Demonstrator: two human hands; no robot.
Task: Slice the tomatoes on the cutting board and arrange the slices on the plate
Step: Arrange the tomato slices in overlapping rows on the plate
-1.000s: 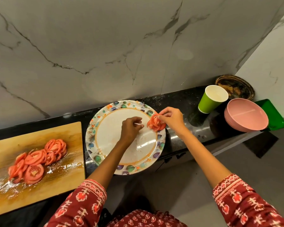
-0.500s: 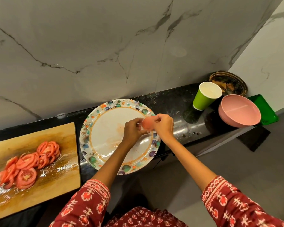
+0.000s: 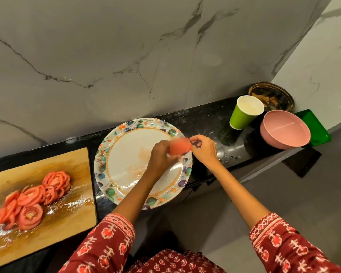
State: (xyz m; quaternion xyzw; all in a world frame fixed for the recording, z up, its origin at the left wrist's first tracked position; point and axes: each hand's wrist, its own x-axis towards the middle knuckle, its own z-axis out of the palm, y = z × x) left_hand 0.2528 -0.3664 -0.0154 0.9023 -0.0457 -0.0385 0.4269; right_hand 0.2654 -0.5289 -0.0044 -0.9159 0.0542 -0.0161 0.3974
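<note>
A white plate [image 3: 126,154] with a leaf-patterned rim lies on the black counter, smeared with tomato juice and bare of slices. Over its right rim, a blurred red bunch of tomato slices [image 3: 180,147] is held between both hands. My left hand [image 3: 160,156] grips the bunch from the left. My right hand [image 3: 204,149] pinches its right edge with curled fingers. Several more tomato slices [image 3: 34,198] lie in overlapping heaps on the wet wooden cutting board [image 3: 71,168] at the left.
A green paper cup [image 3: 244,115], a pink bowl [image 3: 284,131], a green tray [image 3: 315,129] and a dark round dish [image 3: 272,95] stand at the counter's right end. A marble wall rises right behind the narrow counter. The floor lies below its front edge.
My left hand has reached across to the slices held in my right hand, and both now meet at the bunch. The view has shifted slightly.
</note>
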